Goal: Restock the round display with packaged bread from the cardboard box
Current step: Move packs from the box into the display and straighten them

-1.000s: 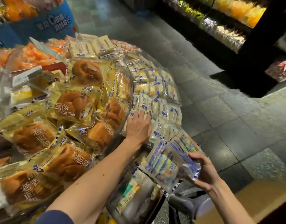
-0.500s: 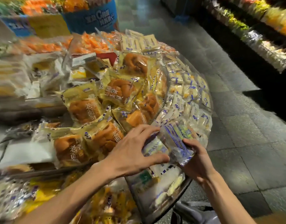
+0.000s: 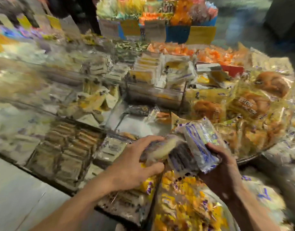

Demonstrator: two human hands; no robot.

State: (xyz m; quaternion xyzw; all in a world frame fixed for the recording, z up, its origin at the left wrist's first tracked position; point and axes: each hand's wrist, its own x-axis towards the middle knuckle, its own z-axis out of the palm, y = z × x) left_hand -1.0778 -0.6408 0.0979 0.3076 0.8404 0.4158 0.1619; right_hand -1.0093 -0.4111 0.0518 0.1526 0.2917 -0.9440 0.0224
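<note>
The frame is blurred by motion. My right hand (image 3: 222, 165) grips a small stack of clear bread packets with blue print (image 3: 200, 142). My left hand (image 3: 135, 162) grips another packet with a pale loaf inside (image 3: 161, 149), pulled off the left side of the stack. Both hands hover over the near edge of the round display (image 3: 248, 160), which is packed with yellow-wrapped brown buns (image 3: 248, 104). A nearly bare compartment with a white floor (image 3: 136, 125) lies just beyond my left hand. The cardboard box is not in view.
Clear dividers split the display into compartments of flat packets (image 3: 68, 147) at left and yellow cakes (image 3: 148, 67) behind. Orange packets (image 3: 215, 55) and price cards (image 3: 154, 30) stand at the back. Grey floor (image 3: 18, 197) shows at bottom left.
The view has swung left along the display. My left hand left the shelved packets, came to the stack in my right hand and took hold of one packet.
</note>
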